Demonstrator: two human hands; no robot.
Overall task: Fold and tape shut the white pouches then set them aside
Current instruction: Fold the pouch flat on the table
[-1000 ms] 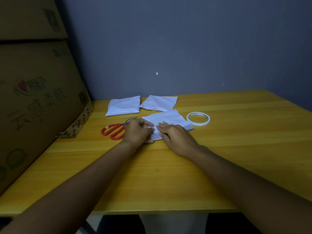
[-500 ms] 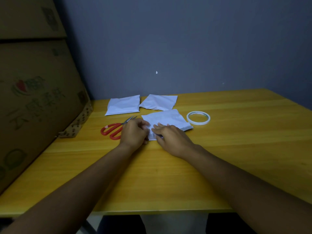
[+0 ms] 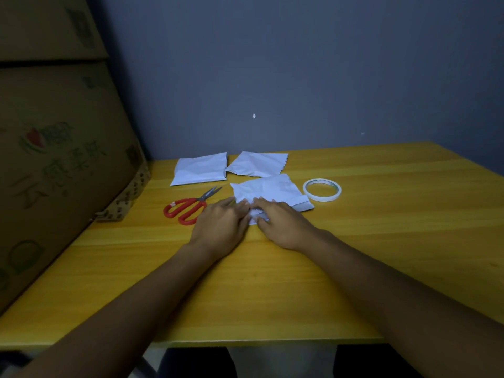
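Observation:
A crumpled white pouch (image 3: 270, 189) lies on the yellow table (image 3: 381, 227), in front of me. My left hand (image 3: 221, 225) touches its near left corner with fingers stretched forward. My right hand (image 3: 283, 222) lies flat over the pouch's near edge and presses it down, thumb by the table side. The two hands almost meet, and they hide the near part of the pouch. Two more white pouches lie side by side behind it, one at the left (image 3: 200, 169) and one at the right (image 3: 259, 163).
A roll of clear tape (image 3: 321, 189) lies flat just right of the pouch. Red-handled scissors (image 3: 188, 210) lie left of my left hand. Large cardboard boxes (image 3: 54, 159) stand along the table's left side. A grey wall stands behind.
My right hand slid left along the pouch's near edge toward my left hand. My left hand's fingers went from curled to stretched out. The pouch stayed in place.

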